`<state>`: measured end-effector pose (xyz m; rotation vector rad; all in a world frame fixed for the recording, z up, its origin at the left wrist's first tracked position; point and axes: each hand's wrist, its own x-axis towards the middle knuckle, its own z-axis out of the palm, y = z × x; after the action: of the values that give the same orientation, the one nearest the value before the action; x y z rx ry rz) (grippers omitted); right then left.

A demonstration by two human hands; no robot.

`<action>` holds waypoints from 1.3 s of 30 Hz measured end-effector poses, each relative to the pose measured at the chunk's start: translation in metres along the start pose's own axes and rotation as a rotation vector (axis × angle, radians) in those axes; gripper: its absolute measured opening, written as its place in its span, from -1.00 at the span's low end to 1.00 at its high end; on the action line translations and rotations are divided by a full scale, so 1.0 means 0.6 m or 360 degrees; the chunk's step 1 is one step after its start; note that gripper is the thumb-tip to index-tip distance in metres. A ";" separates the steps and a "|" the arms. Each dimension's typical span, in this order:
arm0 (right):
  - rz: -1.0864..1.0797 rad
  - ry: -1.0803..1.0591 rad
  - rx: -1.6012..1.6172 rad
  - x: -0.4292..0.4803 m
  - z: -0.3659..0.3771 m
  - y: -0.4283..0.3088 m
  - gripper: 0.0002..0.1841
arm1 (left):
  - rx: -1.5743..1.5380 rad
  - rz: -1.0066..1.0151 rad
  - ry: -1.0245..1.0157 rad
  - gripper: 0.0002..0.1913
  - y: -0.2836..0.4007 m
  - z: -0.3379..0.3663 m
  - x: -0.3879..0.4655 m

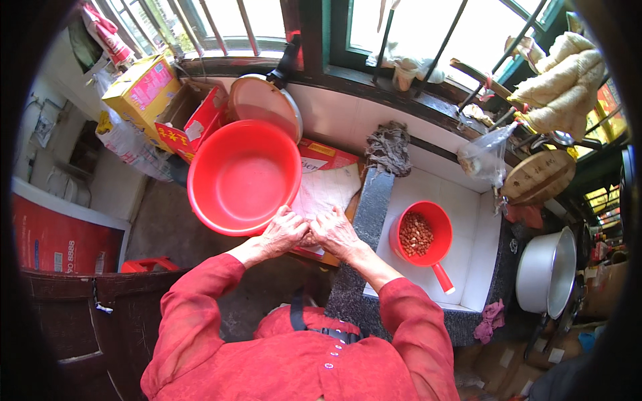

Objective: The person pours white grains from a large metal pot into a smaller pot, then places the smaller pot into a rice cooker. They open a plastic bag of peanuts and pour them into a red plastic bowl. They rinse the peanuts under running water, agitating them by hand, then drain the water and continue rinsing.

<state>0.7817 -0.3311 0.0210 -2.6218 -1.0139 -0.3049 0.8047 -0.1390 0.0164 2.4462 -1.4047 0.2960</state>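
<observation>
A pale woven cloth or sack (331, 188) lies before me on top of a red printed carton (328, 154). At its near edge my left hand (286, 233) pinches the material, with the fingers bunched. My right hand (335, 234) grips the same edge close beside it, the two hands almost touching. Something brownish shows just below the fingers, too covered to make out. Left of the cloth sits a large red plastic basin (246, 175), with nothing in it. To the right, a red plastic dipper (435, 233) holds reddish-brown nuts, apparently peanuts (415, 234).
The dipper stands in a white-tiled sink (461, 270) with a dark stone rim (373, 200). A grey rag mop (388, 148) rests at its back corner. Behind the basin are a lid (263, 100) and cartons (143, 97). An aluminium pot (544, 270) is at far right.
</observation>
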 end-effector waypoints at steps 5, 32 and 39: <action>-0.0080 0.0022 -0.0090 0.004 -0.001 0.001 -0.68 | 0.0090 0.0061 0.0014 -0.88 0.000 -0.013 0.006; -0.0089 -0.0267 -0.0056 0.023 -0.008 0.007 -0.87 | 0.0041 -0.0046 -0.0093 -0.82 -0.002 -0.004 0.000; -0.0118 -0.0151 -0.0030 0.014 0.007 0.009 -0.80 | 0.0221 0.0106 -0.0099 -0.85 -0.004 0.003 -0.006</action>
<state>0.7916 -0.3281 0.0189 -2.6417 -1.1467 -0.2101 0.8054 -0.1358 0.0131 2.5426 -1.5421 0.3463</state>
